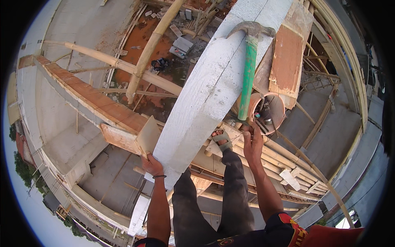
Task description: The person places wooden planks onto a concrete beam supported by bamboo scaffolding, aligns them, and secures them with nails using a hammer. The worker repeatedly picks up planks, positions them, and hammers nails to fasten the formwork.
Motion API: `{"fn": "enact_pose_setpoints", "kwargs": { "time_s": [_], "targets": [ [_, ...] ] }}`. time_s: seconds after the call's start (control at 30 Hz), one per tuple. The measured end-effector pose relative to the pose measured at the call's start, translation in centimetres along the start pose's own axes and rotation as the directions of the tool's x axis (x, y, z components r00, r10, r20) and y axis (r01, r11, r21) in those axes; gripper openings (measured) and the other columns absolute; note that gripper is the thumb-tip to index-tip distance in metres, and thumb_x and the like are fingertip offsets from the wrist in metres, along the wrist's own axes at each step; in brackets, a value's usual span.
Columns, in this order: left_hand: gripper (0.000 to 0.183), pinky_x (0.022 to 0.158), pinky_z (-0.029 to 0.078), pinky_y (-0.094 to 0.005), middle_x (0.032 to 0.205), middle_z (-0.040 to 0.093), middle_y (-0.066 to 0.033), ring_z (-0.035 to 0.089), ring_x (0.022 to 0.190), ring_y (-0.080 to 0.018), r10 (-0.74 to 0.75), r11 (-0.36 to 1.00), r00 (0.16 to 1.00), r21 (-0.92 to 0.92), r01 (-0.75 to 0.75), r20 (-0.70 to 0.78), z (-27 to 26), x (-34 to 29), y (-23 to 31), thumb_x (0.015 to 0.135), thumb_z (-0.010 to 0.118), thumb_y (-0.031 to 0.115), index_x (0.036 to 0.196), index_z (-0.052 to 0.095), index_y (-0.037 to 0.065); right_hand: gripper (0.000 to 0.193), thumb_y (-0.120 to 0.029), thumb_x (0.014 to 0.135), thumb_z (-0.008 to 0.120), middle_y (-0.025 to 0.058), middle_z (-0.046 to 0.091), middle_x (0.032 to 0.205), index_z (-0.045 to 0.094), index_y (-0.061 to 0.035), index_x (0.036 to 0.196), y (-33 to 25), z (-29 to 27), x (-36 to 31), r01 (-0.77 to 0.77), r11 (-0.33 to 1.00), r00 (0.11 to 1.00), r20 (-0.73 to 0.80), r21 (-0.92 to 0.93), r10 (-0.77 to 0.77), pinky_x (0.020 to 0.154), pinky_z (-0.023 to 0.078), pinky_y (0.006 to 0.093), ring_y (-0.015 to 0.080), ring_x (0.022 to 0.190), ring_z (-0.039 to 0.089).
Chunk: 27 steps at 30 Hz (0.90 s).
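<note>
My left hand (153, 166) is closed at the lower corner of a small plywood board (149, 136), beside the white block wall (193, 111); some of its fingers are hidden. My right hand (252, 142) has its thumb and fingers pinched together just below the hammer's handle end; what is between them is too small to make out. The claw hammer (248, 70), with a green handle and rusty head, lies across the top of the wall. Close to my right fingers stands a pinkish bucket (276, 108) with dark tools and small containers inside.
A long wooden formwork beam (94, 96) runs off to the left. Bamboo poles (152, 49) cross above muddy ground. My sandalled foot (222, 140) stands on a bamboo scaffold (279, 160) high above lower floors. Worn plywood sheets (285, 61) lean beyond the bucket.
</note>
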State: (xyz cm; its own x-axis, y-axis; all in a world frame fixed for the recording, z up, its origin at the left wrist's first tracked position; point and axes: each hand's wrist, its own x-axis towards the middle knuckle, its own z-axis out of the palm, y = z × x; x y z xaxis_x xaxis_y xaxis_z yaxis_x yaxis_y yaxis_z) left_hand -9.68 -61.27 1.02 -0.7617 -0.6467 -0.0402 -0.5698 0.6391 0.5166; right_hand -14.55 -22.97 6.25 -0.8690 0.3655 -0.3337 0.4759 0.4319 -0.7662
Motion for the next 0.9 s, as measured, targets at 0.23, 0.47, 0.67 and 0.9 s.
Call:
{"fn": "enact_pose_setpoints", "kwargs": {
  "time_s": [0.23,0.47,0.67,0.9],
  "targets": [
    [0.022,0.067,0.045,-0.0469,0.084,0.063,-0.0213,0.06,0.076,-0.0413,-0.008,0.998,1.0,-0.059,0.007,-0.004,-0.3,-0.1,0.9,0.092,0.054,0.018,0.093,0.061,-0.002,0.028,-0.017,0.088,0.063,0.0166,0.067,0.084,0.058,0.0017,0.109,10.2,-0.2,-11.6,-0.072,0.864,0.895,0.351,-0.498,0.277,0.064,0.052,0.0387,0.0294,0.072,0.066],
    [0.013,0.061,0.043,-0.0466,0.078,0.06,-0.0148,0.058,0.07,-0.0375,0.02,1.0,1.0,-0.005,-0.02,-0.022,-0.6,0.2,1.2,0.087,0.057,0.015,0.089,0.062,0.003,0.02,-0.005,0.082,0.063,0.0172,0.063,0.084,0.06,0.0011,0.1,-3.4,5.6,-9.9,0.304,0.949,0.751,0.634,-0.081,-0.186,0.065,0.051,0.0394,0.0324,0.075,0.063],
    [0.019,0.067,0.044,-0.041,0.085,0.063,-0.0089,0.06,0.079,-0.0294,0.005,0.998,1.0,0.069,-0.006,0.008,-1.2,0.5,1.7,0.084,0.058,0.016,0.097,0.064,0.005,0.022,0.002,0.08,0.065,0.0143,0.062,0.083,0.062,0.0008,0.101,-15.6,13.3,-1.4,0.687,0.727,0.665,0.423,-0.021,-0.616,0.064,0.05,0.0363,0.0295,0.074,0.062],
    [0.023,0.07,0.043,-0.0388,0.086,0.062,-0.0052,0.058,0.076,-0.0253,-0.002,0.999,1.0,0.052,0.001,0.028,-1.8,1.0,1.7,0.079,0.061,0.018,0.099,0.063,0.008,0.026,-0.017,0.087,0.061,0.0152,0.067,0.098,0.065,-0.0117,0.112,-20.4,22.9,6.3,0.701,0.485,0.692,0.664,-0.523,-0.284,0.077,0.053,0.0447,0.0352,0.091,0.064]
  ]
}}
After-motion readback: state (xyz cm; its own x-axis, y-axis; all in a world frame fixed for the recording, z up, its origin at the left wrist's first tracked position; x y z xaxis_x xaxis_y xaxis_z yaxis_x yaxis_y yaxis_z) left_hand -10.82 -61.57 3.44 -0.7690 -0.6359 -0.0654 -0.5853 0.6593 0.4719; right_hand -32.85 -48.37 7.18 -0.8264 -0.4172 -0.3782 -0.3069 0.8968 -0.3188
